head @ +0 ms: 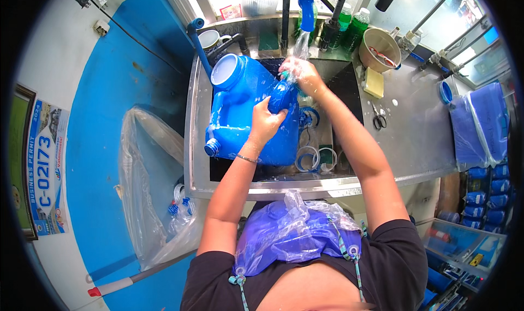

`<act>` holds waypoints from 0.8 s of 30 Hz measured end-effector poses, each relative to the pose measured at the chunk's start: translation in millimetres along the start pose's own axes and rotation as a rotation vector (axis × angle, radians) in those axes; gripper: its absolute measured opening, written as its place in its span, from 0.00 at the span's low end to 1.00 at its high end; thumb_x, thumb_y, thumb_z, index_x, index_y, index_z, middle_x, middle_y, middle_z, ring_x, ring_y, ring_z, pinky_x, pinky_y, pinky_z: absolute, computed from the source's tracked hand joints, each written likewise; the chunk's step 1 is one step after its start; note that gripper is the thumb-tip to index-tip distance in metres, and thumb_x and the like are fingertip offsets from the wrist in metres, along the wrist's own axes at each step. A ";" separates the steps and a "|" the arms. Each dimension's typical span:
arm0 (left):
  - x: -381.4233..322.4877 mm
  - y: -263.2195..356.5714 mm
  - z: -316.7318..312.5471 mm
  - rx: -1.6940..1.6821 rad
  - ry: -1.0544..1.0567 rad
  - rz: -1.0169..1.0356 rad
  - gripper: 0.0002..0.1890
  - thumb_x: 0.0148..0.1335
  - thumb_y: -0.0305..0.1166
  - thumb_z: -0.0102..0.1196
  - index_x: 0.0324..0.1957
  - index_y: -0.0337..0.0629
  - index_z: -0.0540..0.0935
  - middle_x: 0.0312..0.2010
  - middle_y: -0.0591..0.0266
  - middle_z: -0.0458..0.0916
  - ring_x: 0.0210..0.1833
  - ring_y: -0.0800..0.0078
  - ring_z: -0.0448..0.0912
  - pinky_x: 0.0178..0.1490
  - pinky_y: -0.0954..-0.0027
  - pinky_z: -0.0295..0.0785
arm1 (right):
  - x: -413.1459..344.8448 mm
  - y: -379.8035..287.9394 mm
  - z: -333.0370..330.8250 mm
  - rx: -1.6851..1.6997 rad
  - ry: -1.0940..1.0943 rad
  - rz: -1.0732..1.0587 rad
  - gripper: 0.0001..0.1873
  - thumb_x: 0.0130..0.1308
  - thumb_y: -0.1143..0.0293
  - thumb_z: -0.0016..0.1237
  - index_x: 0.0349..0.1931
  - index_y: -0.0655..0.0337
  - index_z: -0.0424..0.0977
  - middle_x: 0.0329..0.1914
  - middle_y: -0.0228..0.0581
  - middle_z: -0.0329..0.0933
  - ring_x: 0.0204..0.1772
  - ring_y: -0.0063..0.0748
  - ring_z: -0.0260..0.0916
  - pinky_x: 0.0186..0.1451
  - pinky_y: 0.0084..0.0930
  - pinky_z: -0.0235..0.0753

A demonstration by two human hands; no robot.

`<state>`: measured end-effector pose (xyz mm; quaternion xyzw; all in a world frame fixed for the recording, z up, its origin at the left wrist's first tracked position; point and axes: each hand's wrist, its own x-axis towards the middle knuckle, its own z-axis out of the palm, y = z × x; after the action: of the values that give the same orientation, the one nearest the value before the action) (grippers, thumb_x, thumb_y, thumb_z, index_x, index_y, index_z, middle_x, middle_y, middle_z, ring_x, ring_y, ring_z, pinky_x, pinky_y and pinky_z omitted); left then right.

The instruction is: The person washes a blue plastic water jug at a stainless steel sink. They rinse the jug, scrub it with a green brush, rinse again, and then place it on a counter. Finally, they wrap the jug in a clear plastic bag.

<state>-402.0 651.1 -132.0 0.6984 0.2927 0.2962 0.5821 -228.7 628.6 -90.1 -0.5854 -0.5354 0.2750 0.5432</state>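
Observation:
A large blue plastic water jug [254, 143] lies tilted in the steel sink, its wide white-lidded mouth to the upper left and a small ribbed cap at its lower left. My left hand [266, 120] grips a blue, neck-like part [280, 96] at the jug's right side; whether it belongs to the jug I cannot tell. Under the running blue tap [308, 12], my right hand [301, 75] is at the top end of that part, with something green at its fingers, partly hidden by splashing water. White and blue rings [328, 158] lie on the sink bottom.
Right of the basin are a yellow sponge [373, 83], black-handled scissors [379, 120] and a beige pail [378, 49]. Green bottles [357, 28] and a mug [209, 40] stand behind the sink. A blue pipe [199, 51] rises at the back left. A clear plastic bag [137, 180] hangs at left.

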 end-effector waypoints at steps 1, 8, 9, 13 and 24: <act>1.6 2.9 2.5 -0.143 0.056 0.083 0.14 0.54 0.21 0.61 0.44 0.33 0.81 0.38 0.61 0.84 0.38 0.78 0.80 0.44 0.72 0.77 | -2.8 11.6 -0.5 0.336 0.052 0.257 0.17 0.70 0.55 0.42 0.34 0.59 0.77 0.36 0.44 0.82 0.39 0.42 0.80 0.47 0.36 0.77; 32.9 2.3 12.4 -0.693 0.189 0.034 0.16 0.57 0.20 0.63 0.48 0.34 0.79 0.40 0.60 0.83 0.39 0.74 0.81 0.46 0.71 0.78 | -69.7 70.2 15.3 0.878 -0.086 1.126 0.26 0.72 0.46 0.38 0.58 0.58 0.66 0.44 0.49 0.77 0.47 0.46 0.77 0.57 0.41 0.76; 37.3 -0.7 11.9 -0.706 0.219 -0.011 0.16 0.57 0.20 0.63 0.48 0.34 0.78 0.40 0.60 0.83 0.39 0.74 0.81 0.46 0.70 0.78 | -75.8 68.2 16.9 0.655 0.121 0.894 0.27 0.72 0.48 0.39 0.61 0.58 0.63 0.48 0.51 0.74 0.51 0.47 0.74 0.60 0.41 0.73; 37.7 -6.5 27.5 -0.998 0.255 -0.298 0.19 0.67 0.42 0.59 0.48 0.35 0.78 0.42 0.60 0.82 0.41 0.71 0.81 0.48 0.67 0.78 | -83.1 45.7 10.5 -0.417 0.438 0.007 0.37 0.66 0.60 0.48 0.72 0.60 0.49 0.60 0.60 0.62 0.60 0.55 0.65 0.66 0.41 0.63; 45.5 -22.8 50.0 -0.896 0.175 -0.261 0.17 0.68 0.39 0.56 0.51 0.35 0.79 0.45 0.60 0.83 0.47 0.71 0.81 0.53 0.67 0.77 | -93.6 85.4 -43.0 1.058 0.025 0.601 0.41 0.68 0.36 0.42 0.70 0.59 0.56 0.64 0.47 0.69 0.62 0.40 0.70 0.65 0.35 0.69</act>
<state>-336.0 656.9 -158.6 0.3082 0.2692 0.3755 0.8316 -187.6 541.2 -182.8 -0.3646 -0.1312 0.6382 0.6652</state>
